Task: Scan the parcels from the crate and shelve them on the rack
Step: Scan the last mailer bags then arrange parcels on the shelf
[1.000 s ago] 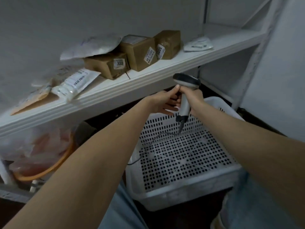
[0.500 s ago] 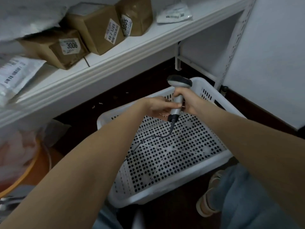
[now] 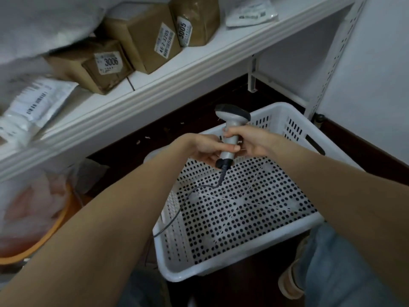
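Observation:
A grey handheld barcode scanner (image 3: 230,129) with a black cable is held upright over the white perforated crate (image 3: 239,240), which holds no parcels that I can see. My right hand (image 3: 254,142) grips the scanner's handle. My left hand (image 3: 205,149) also holds the handle, thumb across it. On the white rack shelf (image 3: 177,72) above stand three brown boxes: one labelled 3006 (image 3: 93,65), one labelled 46 2-3205 (image 3: 146,34), one labelled 3005 (image 3: 194,18). White poly mailers lie at the shelf's left (image 3: 35,105) and right (image 3: 250,12).
An orange basin (image 3: 39,235) with a translucent plastic bag sits under the shelf at the left. A perforated rack upright (image 3: 332,58) stands behind the crate, against a white wall at the right. My knees and a sandal (image 3: 290,282) are at the bottom.
The view has tilted down toward the crate. Both hands and the scanner have come lower, from the shelf edge to above the crate's far rim.

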The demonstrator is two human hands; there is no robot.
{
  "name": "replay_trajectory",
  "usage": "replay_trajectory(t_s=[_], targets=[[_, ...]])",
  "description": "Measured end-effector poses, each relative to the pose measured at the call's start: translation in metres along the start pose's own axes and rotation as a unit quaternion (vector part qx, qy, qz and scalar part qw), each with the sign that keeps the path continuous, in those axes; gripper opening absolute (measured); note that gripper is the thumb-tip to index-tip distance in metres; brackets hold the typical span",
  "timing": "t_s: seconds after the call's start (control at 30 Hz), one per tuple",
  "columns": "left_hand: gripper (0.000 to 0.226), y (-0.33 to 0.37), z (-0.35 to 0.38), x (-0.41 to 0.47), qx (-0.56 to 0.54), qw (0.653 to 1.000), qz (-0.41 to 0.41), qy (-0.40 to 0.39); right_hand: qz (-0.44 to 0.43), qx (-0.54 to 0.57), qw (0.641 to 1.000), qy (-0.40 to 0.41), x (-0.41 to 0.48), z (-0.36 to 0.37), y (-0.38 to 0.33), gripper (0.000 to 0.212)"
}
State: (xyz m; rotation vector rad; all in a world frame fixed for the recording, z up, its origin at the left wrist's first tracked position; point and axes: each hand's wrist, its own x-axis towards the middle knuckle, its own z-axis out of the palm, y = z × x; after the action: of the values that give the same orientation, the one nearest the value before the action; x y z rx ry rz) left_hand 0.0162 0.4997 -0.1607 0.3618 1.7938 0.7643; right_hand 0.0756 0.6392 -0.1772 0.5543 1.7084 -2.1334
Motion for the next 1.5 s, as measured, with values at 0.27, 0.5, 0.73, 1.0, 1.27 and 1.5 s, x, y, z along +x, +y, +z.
replay_trajectory(t_s=[0.27,0.5,0.73,1.0,1.27,1.5], targets=[[0.034,-0.024,-0.026,-0.096,-0.011,0.988,0.056,0.146,-0.079,-0.019,0.996,-0.046,-0.017,0.084,-0.043,0.021],[0.022,-0.051,-0.042,-0.191,-0.039,0.967,0.08,0.241,-0.138,-0.087,0.984,-0.077,-0.041,0.175,-0.07,0.03],[0.025,-0.072,-0.072,-0.28,-0.06,0.946,0.105,0.3,-0.185,-0.112,0.973,-0.084,-0.059,0.265,-0.103,0.022],[0.03,-0.121,-0.102,-0.361,-0.059,0.913,0.057,0.399,-0.207,-0.093,0.964,-0.141,-0.058,0.368,-0.107,0.025],[0.012,-0.17,-0.133,-0.402,-0.09,0.85,-0.01,0.52,-0.191,-0.118,0.96,-0.168,-0.052,0.46,-0.103,0.034],[0.051,-0.225,-0.176,-0.411,-0.114,0.747,-0.096,0.649,-0.14,-0.149,0.956,-0.211,-0.032,0.51,-0.088,0.067]])
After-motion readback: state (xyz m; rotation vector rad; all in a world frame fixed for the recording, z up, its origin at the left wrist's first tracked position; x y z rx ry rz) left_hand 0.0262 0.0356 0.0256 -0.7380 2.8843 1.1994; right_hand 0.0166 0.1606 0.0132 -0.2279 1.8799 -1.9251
